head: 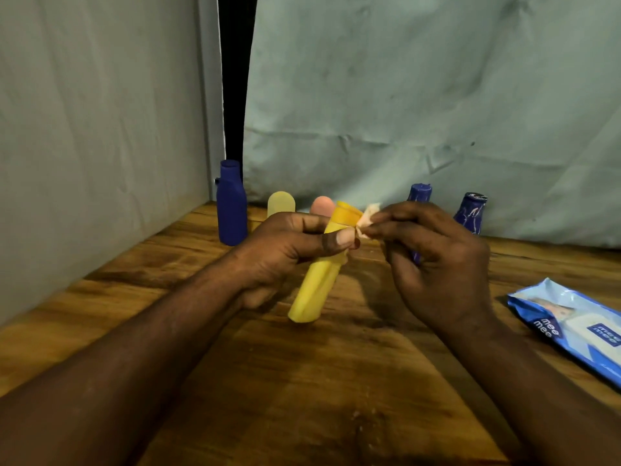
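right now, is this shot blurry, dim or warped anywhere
Head view: dim, warm light; left hand and right hand throw soft shadows on the table; yellow tube and wipe fairly sharp; wipes pack at the right edge is cut off; the wide lens stretches the picture's corners.

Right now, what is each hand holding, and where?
Left hand grips the yellow bottle near its top; right hand pinches a crumpled tissue at its mouth.
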